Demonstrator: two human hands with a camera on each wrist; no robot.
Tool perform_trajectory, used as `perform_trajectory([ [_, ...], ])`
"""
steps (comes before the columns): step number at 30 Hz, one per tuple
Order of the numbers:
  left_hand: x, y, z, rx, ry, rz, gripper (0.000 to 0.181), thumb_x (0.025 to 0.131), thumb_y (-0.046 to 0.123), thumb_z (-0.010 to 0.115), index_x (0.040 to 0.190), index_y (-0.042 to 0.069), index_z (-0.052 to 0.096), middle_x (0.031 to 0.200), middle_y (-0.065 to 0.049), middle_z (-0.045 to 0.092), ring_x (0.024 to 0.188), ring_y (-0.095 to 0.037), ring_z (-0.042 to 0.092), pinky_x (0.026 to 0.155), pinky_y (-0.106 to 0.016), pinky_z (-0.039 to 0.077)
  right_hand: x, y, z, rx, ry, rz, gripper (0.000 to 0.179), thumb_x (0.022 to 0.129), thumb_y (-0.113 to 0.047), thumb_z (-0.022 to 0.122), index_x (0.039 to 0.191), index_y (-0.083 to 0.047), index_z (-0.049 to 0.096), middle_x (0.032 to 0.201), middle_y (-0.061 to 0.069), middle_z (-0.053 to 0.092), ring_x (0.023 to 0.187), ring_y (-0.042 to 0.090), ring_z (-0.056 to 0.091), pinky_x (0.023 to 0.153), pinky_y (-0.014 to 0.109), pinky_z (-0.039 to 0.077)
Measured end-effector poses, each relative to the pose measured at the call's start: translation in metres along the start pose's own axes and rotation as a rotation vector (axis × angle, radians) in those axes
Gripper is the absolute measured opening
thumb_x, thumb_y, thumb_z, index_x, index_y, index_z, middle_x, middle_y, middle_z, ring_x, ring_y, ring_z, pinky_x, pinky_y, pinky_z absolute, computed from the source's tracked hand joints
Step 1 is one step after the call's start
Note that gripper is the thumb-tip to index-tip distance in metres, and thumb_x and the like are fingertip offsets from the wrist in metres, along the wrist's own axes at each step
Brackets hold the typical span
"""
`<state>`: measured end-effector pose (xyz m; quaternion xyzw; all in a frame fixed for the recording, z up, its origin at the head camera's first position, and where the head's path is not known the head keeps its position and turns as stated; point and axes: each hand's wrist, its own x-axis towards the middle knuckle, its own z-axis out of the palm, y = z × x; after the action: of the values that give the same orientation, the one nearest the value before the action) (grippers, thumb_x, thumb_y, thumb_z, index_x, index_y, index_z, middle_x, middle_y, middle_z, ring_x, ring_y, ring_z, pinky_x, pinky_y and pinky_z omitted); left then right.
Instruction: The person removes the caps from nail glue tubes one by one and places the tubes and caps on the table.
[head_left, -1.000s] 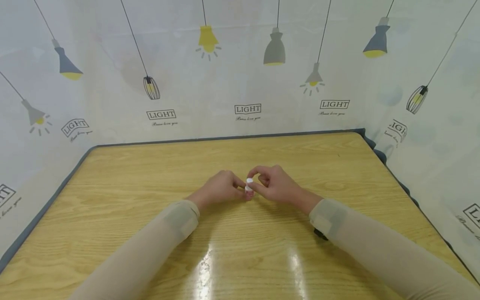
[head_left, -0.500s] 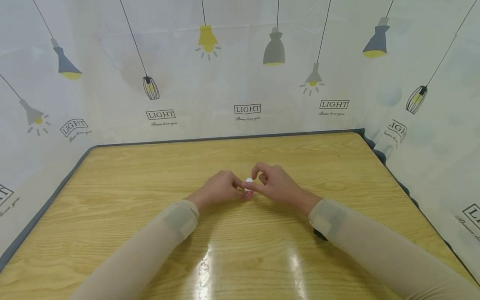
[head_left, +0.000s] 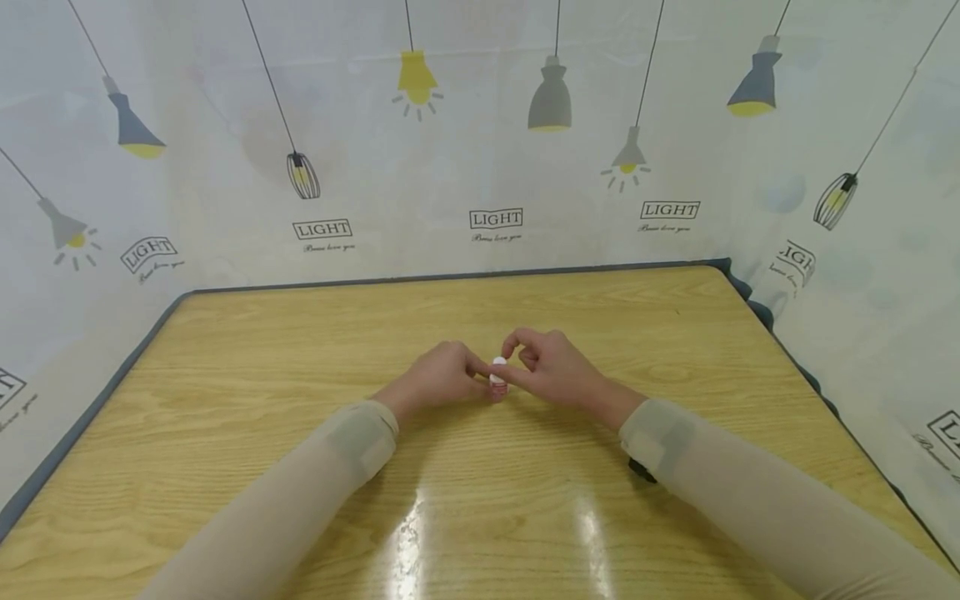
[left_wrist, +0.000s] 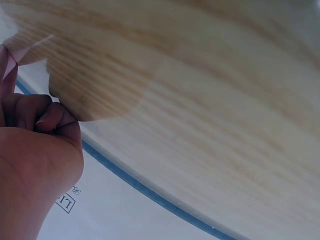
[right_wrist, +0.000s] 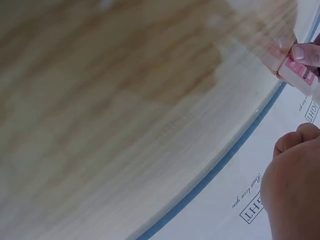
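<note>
A small bottle with a pink label and a white cap stands upright on the wooden table. My left hand pinches its body from the left side; in the right wrist view those fingertips press against the pink-and-white bottle. Over at the right, my right hand has its thumb laid across the near side of the cap and its bent index finger close to the cap's far right side. In the left wrist view, my left hand shows curled fingers, and the bottle is mostly hidden.
The glossy wooden table stretches around the hands, with a dark blue edging along its borders. A white curtain printed with lamps surrounds it. A small black object sits beneath the right sleeve cuff.
My right thumb has slid leftward across the cap, and the index finger has lifted from the cap's top toward the right. The left hand and bottle have stayed in place.
</note>
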<state>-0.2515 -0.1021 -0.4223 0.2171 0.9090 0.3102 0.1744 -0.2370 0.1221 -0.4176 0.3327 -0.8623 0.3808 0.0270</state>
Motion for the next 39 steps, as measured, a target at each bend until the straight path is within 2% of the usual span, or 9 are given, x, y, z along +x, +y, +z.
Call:
perform_trajectory([
  [9,0.0010,-0.0017,0.0005,-0.009,-0.005,-0.005,0.023,0.092,0.046,0.084,0.108,0.031,0.086,0.060,0.009,0.055,0.061,-0.010,0.033,0.066,-0.029,0.037,-0.0002,0.0012,-0.0009,0.029,-0.009,-0.034,0.013,0.100,-0.019,0.076,0.106,-0.010,0.070,0.054,-0.011,0.029,0.049,-0.001,0.023,0.054,0.022,0.028],
  [18,-0.0003,0.0004,-0.0004,-0.009,-0.003,0.000,0.014,0.091,0.042,0.085,0.101,0.031,0.087,0.065,0.011,0.061,0.060,-0.009,0.032,0.066,-0.029,0.036,0.0001,0.0040,-0.0010,0.038,-0.022,-0.084,0.010,0.100,-0.014,0.073,0.110,-0.009,0.071,0.055,-0.012,0.032,0.049,-0.002,0.023,0.054,0.021,0.028],
  [25,-0.0006,0.0006,-0.0001,-0.003,-0.002,-0.004,0.017,0.092,0.042,0.085,0.105,0.032,0.086,0.065,0.009,0.060,0.062,-0.010,0.035,0.070,-0.030,0.039,-0.0011,0.0020,-0.0002,0.038,-0.017,-0.027,0.018,0.099,-0.020,0.077,0.109,-0.010,0.066,0.054,-0.010,0.031,0.047,-0.001,0.023,0.052,0.021,0.027],
  [31,-0.0003,-0.0002,0.0002,0.006,0.002,0.005,0.020,0.092,0.043,0.084,0.108,0.032,0.086,0.073,0.010,0.068,0.069,-0.009,0.045,0.076,-0.031,0.043,-0.0013,-0.0018,-0.0017,-0.012,-0.003,0.038,0.024,0.097,-0.025,0.080,0.103,-0.008,0.064,0.055,-0.010,0.031,0.049,0.003,0.025,0.053,0.022,0.026],
  [39,0.0000,-0.0001,0.0003,0.013,0.008,0.009,0.020,0.092,0.042,0.084,0.108,0.031,0.086,0.079,0.010,0.073,0.073,-0.008,0.049,0.079,-0.032,0.045,-0.0012,-0.0006,-0.0011,-0.018,-0.001,0.026,0.021,0.097,-0.023,0.080,0.102,-0.008,0.065,0.055,-0.010,0.030,0.049,0.002,0.025,0.053,0.022,0.027],
])
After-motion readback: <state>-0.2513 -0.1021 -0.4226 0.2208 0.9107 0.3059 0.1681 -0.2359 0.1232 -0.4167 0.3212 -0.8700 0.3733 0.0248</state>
